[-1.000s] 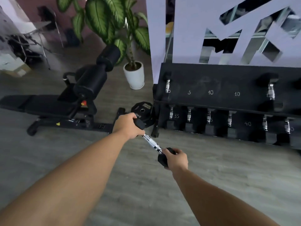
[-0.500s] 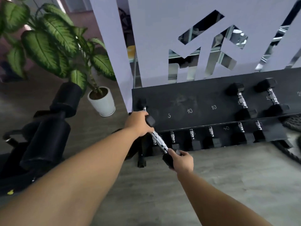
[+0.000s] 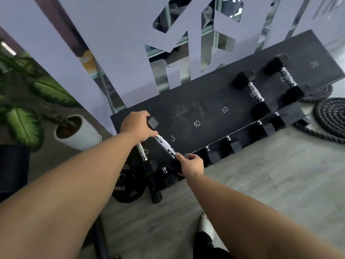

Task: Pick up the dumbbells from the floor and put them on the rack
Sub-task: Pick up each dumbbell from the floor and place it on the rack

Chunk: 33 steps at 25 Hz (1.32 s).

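Left hand (image 3: 137,126) and right hand (image 3: 192,164) each closed over one black hexagonal head of a chrome-handled dumbbell (image 3: 165,146) — held over the top shelf of the black slanted rack (image 3: 188,113) by a chalked "5". Surroundings — grey wood-grain floor (image 3: 261,174), pale cut-out wall panel (image 3: 115,53), white-potted plant (image 3: 74,133), coiled black rope (image 3: 332,116).

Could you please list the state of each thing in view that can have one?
Small black chrome-handled dumbbell: held by both ends over the top shelf.
Left hand: gripping its far head.
Right hand: gripping its near head.
Long black two-tier rack: top shelf partly filled.
Thick black rope: coiled on the floor.
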{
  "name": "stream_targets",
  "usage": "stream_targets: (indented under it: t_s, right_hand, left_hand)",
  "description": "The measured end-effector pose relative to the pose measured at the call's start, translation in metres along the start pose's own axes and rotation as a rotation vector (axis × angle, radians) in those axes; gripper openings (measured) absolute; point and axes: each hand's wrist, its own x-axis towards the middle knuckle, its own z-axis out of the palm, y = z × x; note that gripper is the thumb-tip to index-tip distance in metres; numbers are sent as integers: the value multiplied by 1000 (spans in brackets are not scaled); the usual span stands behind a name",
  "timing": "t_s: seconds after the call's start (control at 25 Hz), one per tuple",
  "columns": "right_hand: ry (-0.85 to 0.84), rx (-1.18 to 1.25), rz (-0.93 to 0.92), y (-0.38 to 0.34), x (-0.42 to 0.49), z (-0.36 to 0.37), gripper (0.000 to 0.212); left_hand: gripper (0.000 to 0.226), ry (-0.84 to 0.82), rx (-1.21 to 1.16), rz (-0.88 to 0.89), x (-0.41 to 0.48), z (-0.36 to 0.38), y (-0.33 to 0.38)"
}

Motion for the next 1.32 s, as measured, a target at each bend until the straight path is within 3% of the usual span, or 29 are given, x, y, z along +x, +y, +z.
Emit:
stream_targets:
  t_s: [0.28, 0.64, 0.88, 1.04, 1.32]
  right_hand:
    - [113, -54, 87, -8, 63, 55, 68]
    - [394, 57, 335, 6, 145, 102, 65]
    - [522, 74, 362, 12, 173, 114, 60]
    - [550, 74, 383, 15, 177, 109, 57]
    - [551, 109, 372, 24, 167, 118, 41]
  left_hand:
    - [81, -160, -4, 11, 96, 41, -29]
    - [63, -296, -2, 162, 196, 127, -39]
    - [68, -348, 48, 237, 226, 156, -46]
    - [60, -371, 60, 284, 229, 174, -44]
    - [73, -425, -20, 338, 227, 180, -63]
